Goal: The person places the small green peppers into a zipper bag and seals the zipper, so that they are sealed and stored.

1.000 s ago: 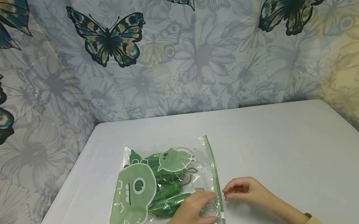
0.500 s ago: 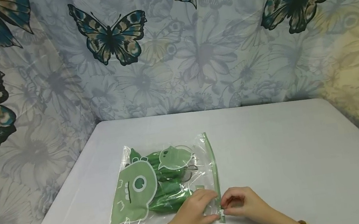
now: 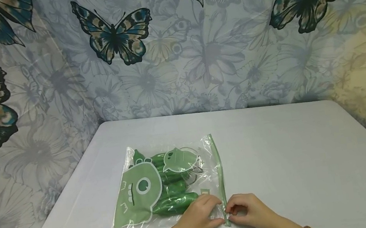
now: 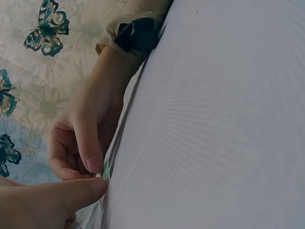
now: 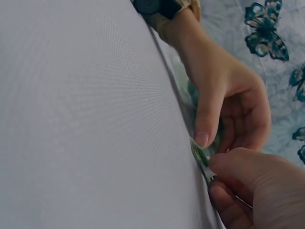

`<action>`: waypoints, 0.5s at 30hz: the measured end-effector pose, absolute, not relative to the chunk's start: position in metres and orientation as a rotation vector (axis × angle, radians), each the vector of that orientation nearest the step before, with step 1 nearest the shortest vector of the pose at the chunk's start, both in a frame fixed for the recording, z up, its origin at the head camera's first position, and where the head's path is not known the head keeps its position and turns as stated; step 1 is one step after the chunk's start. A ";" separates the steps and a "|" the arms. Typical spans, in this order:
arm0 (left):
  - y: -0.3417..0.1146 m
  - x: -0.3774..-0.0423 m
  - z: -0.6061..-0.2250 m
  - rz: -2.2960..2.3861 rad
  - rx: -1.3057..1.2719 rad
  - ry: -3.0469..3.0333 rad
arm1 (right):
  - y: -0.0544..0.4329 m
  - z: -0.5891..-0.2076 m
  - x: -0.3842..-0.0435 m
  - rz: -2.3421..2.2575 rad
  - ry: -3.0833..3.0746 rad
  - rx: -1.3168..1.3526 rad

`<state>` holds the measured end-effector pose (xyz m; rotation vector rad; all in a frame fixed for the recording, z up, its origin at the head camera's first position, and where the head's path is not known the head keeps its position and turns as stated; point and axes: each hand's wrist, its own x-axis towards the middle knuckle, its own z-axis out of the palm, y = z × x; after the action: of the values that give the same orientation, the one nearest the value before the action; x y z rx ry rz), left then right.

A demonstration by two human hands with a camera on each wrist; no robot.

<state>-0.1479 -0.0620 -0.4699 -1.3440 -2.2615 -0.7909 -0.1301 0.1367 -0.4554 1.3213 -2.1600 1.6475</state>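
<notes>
A clear plastic zip bag (image 3: 141, 193) with a green cartoon print lies flat on the table, its green zip strip (image 3: 217, 164) at the right end. Inside are several shiny green, elongated things (image 3: 175, 205); their kind is unclear. My left hand (image 3: 201, 214) grips the bag by the near end of the strip, thumb and fingers curled at its edge. Close beside it, my right hand (image 3: 252, 209) pinches the white zip slider (image 5: 208, 172) between thumb and forefinger. In the left wrist view, the fingertips of both hands almost meet at the strip.
The bag rests on a white table (image 3: 292, 153) with rounded far corners. Behind and to the left rise walls covered with butterfly and flower patterns (image 3: 114, 37). Each wrist carries a dark strapped device (image 4: 138, 36).
My right hand has come nearer and leftward from beside the strip, and its fingers have closed on the slider. My left hand stays on the bag.
</notes>
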 end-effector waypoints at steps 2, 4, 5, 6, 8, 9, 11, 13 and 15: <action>-0.061 -0.147 -0.471 -0.804 -1.329 -2.297 | 0.136 -0.453 -0.129 1.604 -2.180 1.309; -0.061 -0.146 -0.472 -0.831 -1.309 -2.339 | 0.135 -0.450 -0.127 1.567 -2.208 1.288; -0.061 -0.146 -0.472 -0.850 -1.299 -2.360 | 0.134 -0.448 -0.126 1.549 -2.222 1.278; -0.061 -0.146 -0.473 -0.868 -1.290 -2.375 | 0.134 -0.447 -0.126 1.531 -2.235 1.270; -0.061 -0.146 -0.475 -0.910 -1.280 -2.391 | 0.133 -0.447 -0.125 1.496 -2.256 1.261; -0.061 -0.147 -0.476 -0.921 -1.278 -2.393 | 0.133 -0.447 -0.125 1.480 -2.261 1.258; -0.061 -0.147 -0.478 -0.952 -1.285 -2.388 | 0.134 -0.451 -0.126 1.450 -2.262 1.257; -0.061 -0.149 -0.480 -0.982 -1.297 -2.377 | 0.135 -0.458 -0.129 1.427 -2.269 1.248; -0.061 -0.150 -0.481 -0.999 -1.305 -2.371 | 0.137 -0.466 -0.132 1.415 -2.288 1.226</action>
<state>-0.1495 -0.0612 -0.4814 -1.3049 -2.3714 -0.9989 -0.1317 0.1370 -0.4659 1.2264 -2.2882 1.4153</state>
